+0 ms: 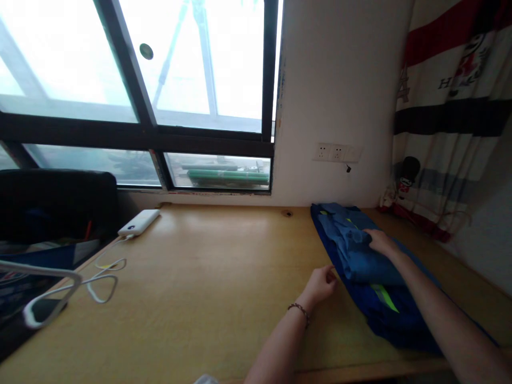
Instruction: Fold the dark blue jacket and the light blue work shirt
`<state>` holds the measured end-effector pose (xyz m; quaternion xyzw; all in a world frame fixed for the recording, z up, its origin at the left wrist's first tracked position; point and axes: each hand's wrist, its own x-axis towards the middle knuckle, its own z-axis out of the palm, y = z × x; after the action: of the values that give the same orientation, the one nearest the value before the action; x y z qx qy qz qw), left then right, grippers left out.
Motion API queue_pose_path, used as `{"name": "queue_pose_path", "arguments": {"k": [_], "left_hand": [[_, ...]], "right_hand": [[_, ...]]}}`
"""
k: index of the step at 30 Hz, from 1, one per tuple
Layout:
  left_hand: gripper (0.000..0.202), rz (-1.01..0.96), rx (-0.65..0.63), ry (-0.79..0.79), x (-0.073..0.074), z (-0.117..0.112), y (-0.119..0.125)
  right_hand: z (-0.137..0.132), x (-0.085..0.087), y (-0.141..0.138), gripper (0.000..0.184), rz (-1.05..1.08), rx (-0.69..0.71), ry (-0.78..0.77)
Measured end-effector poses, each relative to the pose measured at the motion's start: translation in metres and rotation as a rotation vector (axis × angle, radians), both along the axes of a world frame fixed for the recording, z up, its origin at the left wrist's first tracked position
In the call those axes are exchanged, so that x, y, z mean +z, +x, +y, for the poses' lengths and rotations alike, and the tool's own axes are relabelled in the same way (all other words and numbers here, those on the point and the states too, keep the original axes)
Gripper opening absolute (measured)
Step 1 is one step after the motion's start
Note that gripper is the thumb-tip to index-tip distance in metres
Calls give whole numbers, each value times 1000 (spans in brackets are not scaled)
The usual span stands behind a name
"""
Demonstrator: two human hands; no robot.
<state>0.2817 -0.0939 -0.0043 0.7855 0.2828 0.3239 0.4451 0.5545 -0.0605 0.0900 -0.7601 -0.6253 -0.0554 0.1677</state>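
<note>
A folded blue work jacket [372,266] lies on the right part of the wooden table, its lighter blue layer bunched over a darker blue one. Yellow-green reflective strips show on it. My right hand [380,241] is closed on the bunched lighter cloth near the middle; its fingertips are partly hidden by the folds. At the jacket's left edge is my left hand [319,284], with a beaded bracelet at the wrist. Its fingers are curled, and the fingertips meet the dark blue edge in what looks like a pinch.
A white power bank [140,222] with a white cable [96,277] lies at the table's left edge. Beyond that edge stands a black chair [60,197]. Behind the table are a window, wall sockets [337,153] and, at right, a patterned curtain [448,122].
</note>
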Motion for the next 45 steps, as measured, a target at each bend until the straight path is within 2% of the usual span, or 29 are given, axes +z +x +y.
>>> {"name": "queue_pose_path", "arguments": {"k": [3, 5, 7, 12, 16, 17, 18, 20, 22, 24, 26, 28, 31, 33, 35, 38, 40, 43, 45], "left_hand": [[47, -19, 18, 8, -2, -1, -3], [44, -24, 24, 19, -3, -2, -3], [41, -26, 24, 32, -2, -4, -3], [37, -6, 37, 70, -1, -9, -6], [33, 22, 45, 95, -3, -10, -8], [33, 25, 41, 95, -3, -10, -8], [32, 25, 39, 93, -4, -9, -8], [31, 21, 42, 91, -4, -9, -9], [30, 18, 51, 96, -4, -9, -9], [30, 23, 59, 111, -4, -10, -10], [29, 32, 63, 125, -4, -10, -11], [30, 38, 65, 139, -4, -11, -12], [30, 44, 70, 155, -5, -10, -12], [30, 49, 70, 158, -5, -9, -12], [31, 58, 65, 153, -6, -8, -12], [32, 68, 61, 144, -6, -6, -13], [32, 74, 61, 133, -6, -6, -13], [32, 85, 58, 116, -4, -5, -14], [33, 87, 53, 111, -2, -5, -14]], "right_hand": [[-47, -4, 0, 52, -216, -70, 31], [-78, -13, -8, 49, -296, -113, 114], [-100, -23, -15, 44, -315, -113, 98], [-131, -33, -6, 36, -214, -47, -180], [-152, -23, 14, 26, -74, -107, -511], [-154, -18, 16, 25, -58, -95, -544], [-152, -13, 15, 25, -58, -52, -516], [-138, -1, 9, 28, -93, 77, -279], [-111, 8, 0, 35, -127, 169, 3], [-80, 9, -9, 39, -113, 183, 102], [-51, 4, -13, 42, -58, 208, 19], [-28, -5, -15, 45, -5, 236, -148], [-9, -12, -17, 51, 22, 229, -323], [-5, -8, -20, 47, 26, 233, -382], [-10, 4, -23, 37, 30, 255, -439], [-40, 22, -23, 23, 11, 230, -496], [-80, 23, -13, 18, 0, 145, -502], [-158, -2, 16, 12, 76, -62, -538], [-206, -26, 35, 24, 279, -130, -626]]}}
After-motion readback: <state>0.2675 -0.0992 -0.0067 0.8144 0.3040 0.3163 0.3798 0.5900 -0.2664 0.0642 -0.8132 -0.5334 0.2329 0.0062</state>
